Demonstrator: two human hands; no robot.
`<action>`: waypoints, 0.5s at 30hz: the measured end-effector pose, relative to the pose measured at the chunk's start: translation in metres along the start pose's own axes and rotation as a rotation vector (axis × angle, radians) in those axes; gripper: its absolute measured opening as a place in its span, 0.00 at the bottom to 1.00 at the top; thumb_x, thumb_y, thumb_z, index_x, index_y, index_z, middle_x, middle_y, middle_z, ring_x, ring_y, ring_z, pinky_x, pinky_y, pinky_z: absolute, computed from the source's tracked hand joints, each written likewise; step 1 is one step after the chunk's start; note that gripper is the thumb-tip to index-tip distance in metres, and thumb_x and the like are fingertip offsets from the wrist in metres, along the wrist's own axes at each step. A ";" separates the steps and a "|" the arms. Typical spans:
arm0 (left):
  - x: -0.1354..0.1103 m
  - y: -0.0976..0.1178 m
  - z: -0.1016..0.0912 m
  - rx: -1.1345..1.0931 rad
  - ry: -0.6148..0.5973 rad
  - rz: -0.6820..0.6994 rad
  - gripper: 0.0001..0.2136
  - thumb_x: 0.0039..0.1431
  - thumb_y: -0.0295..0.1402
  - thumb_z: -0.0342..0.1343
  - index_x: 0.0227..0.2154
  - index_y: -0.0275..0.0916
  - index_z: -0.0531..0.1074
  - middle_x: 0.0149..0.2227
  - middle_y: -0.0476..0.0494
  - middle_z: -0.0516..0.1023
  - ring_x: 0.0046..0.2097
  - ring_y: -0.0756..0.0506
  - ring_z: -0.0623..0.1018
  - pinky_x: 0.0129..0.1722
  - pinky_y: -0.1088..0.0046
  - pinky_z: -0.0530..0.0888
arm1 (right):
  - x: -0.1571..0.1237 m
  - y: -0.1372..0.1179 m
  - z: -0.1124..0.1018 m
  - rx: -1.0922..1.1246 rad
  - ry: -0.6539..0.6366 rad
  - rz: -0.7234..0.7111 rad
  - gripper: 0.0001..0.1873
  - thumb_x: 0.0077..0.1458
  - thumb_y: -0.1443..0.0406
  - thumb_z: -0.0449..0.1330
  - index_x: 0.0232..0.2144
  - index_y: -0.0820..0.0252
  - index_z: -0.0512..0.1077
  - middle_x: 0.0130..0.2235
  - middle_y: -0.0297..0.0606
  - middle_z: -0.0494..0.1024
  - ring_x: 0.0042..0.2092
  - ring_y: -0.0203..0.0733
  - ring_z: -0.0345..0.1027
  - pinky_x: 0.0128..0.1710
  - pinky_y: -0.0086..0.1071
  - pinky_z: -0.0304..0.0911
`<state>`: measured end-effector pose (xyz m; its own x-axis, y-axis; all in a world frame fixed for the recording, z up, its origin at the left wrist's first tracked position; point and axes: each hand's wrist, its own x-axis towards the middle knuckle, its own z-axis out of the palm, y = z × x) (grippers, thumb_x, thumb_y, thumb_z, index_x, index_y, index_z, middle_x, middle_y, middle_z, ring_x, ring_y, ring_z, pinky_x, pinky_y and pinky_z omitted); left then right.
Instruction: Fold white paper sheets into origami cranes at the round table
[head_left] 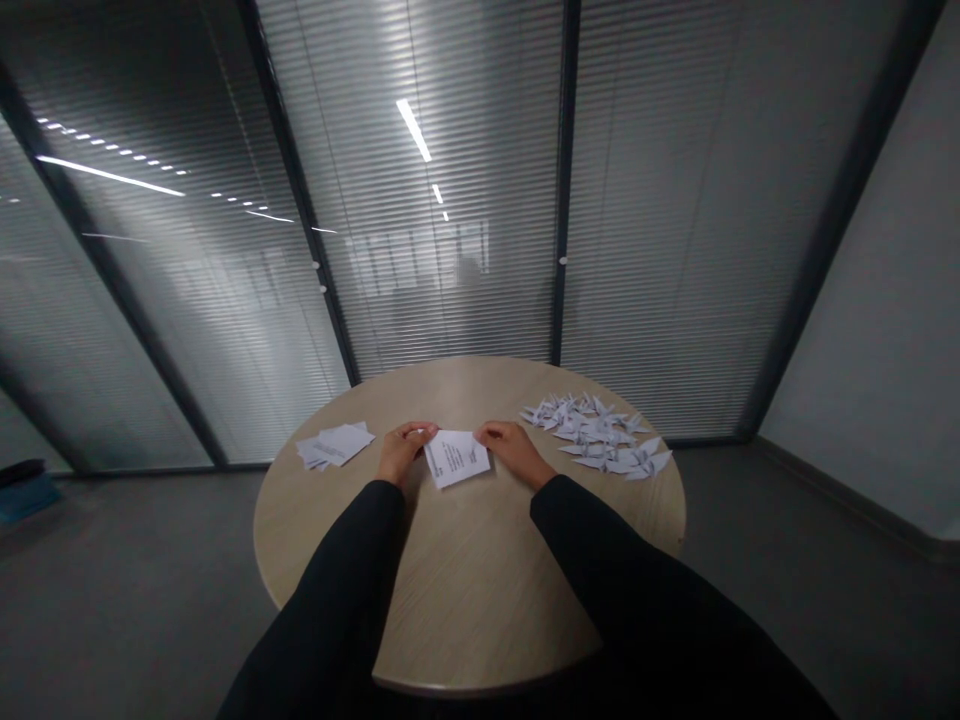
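Observation:
A white sheet of paper (457,460) with printed text lies flat between my two hands, slightly turned on the table. My left hand (405,448) pinches its upper left corner between thumb and fingers. At the upper right corner, my right hand (512,447) grips the paper the same way. Left of my left hand is a loose stack of white paper sheets (345,443), some with print. Beyond my right hand lie several folded white paper cranes (600,432), grouped in rough rows.
All of this rests on a round wooden table (480,590). Behind it stands a glass partition with blinds (450,310) and dark frames. A white wall (885,400) is at the right, and a blue container (26,495) sits on the floor at far left.

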<state>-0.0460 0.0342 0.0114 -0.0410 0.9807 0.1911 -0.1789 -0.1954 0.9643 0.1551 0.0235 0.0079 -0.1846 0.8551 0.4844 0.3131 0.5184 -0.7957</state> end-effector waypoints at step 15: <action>-0.015 0.005 0.006 0.200 -0.498 -0.267 0.16 0.35 0.37 0.67 0.26 0.30 0.77 0.27 0.35 0.79 0.27 0.46 0.76 0.29 0.72 0.72 | 0.001 0.006 0.000 0.051 -0.015 -0.013 0.12 0.50 0.59 0.54 0.24 0.63 0.69 0.23 0.32 0.68 0.26 0.34 0.60 0.25 0.25 0.54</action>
<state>-0.0400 0.0188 0.0147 0.4543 0.8896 -0.0466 0.0714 0.0158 0.9973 0.1566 0.0272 0.0038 -0.2026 0.8479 0.4898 0.2631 0.5290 -0.8068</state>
